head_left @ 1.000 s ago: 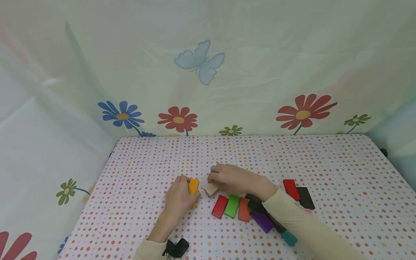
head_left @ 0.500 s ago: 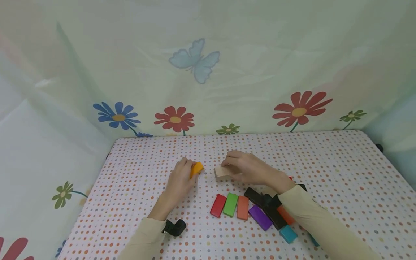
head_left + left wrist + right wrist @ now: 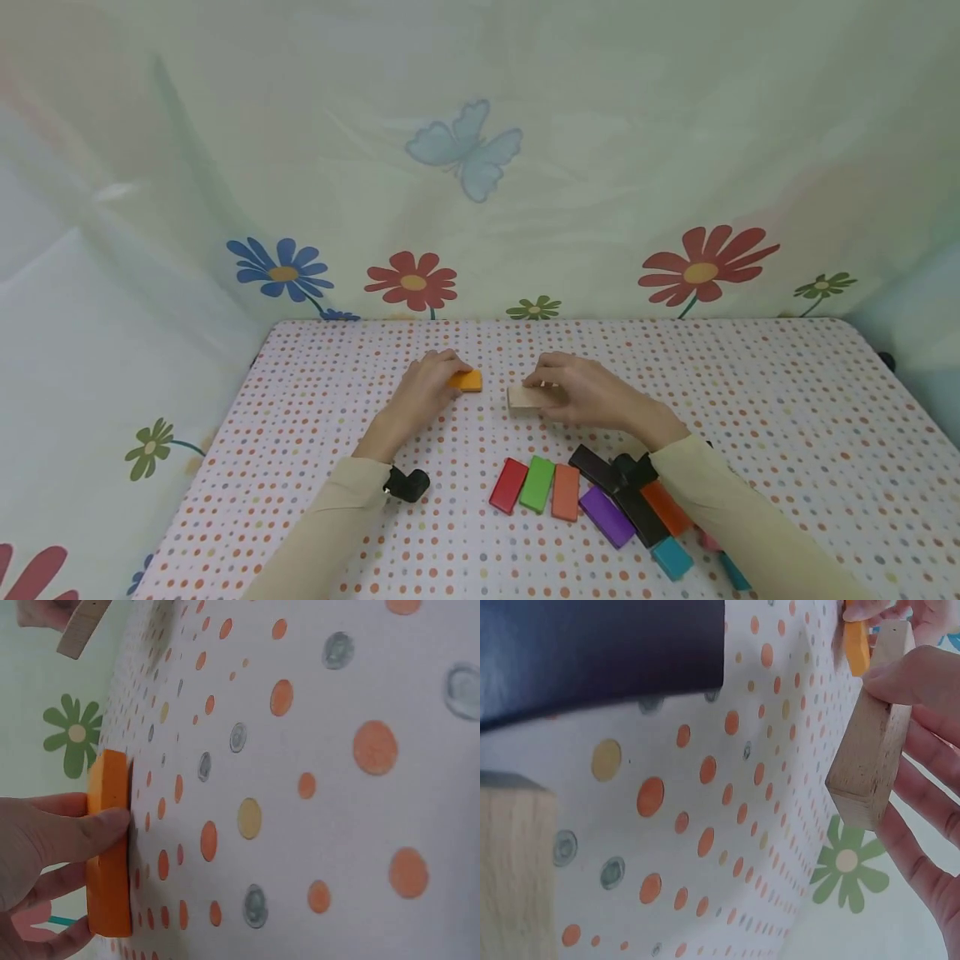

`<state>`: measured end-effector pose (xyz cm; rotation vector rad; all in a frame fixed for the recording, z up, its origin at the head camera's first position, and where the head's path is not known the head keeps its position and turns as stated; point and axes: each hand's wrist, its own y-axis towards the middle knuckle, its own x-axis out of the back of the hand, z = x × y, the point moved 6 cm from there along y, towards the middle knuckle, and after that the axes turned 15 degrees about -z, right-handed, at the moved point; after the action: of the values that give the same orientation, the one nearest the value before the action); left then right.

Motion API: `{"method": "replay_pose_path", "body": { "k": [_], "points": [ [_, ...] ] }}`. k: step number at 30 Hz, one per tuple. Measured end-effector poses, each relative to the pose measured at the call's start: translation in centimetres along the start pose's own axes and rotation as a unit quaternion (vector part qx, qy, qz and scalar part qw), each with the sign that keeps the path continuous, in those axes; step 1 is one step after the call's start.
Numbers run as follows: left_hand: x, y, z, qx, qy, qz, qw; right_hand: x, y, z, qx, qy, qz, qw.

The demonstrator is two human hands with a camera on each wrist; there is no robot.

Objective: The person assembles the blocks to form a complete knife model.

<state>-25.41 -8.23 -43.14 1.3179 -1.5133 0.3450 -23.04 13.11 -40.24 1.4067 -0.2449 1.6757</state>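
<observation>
With thumb and fingers my left hand (image 3: 427, 385) pinches an orange block (image 3: 470, 382) at the far middle of the table. In the left wrist view that orange block (image 3: 109, 855) lies along the dotted surface, or just over it. To its right, a plain wooden block (image 3: 522, 398) is held by my right hand (image 3: 588, 392). The right wrist view shows this wooden block (image 3: 866, 750) between thumb and fingers, tilted and apparently lifted off the cloth. A gap separates the two blocks. My right fingers cover the wooden block's right end in the head view.
Nearer me lie a red block (image 3: 509, 486), a green block (image 3: 537, 484), a coral block (image 3: 566, 492) and a purple block (image 3: 607, 516). Black blocks (image 3: 641, 515), an orange-red block (image 3: 666, 507) and a teal block (image 3: 672, 557) lie beside my right sleeve, which hides others. A curtain (image 3: 585, 167) hangs behind.
Both hands have moved toward the table's far side with their blocks. The orange block has turned from lengthwise to crosswise. The wooden block has shifted right and turned crosswise too.
</observation>
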Motion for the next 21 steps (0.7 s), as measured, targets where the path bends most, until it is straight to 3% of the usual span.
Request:
{"method": "replay_pose_path", "body": {
  "k": [7, 21],
  "points": [
    [-0.5, 0.5, 0.6, 0.054, -0.013, 0.014, 0.9984, -0.2, 0.1, -0.7, 0.015, 0.008, -0.008, 0.9998],
    [-0.6, 1.1, 1.1, 0.077, -0.019, 0.036, 0.9962, -2.2, 3.7, -0.8, 0.007, -0.009, 0.035, 0.9993]
  ]
}}
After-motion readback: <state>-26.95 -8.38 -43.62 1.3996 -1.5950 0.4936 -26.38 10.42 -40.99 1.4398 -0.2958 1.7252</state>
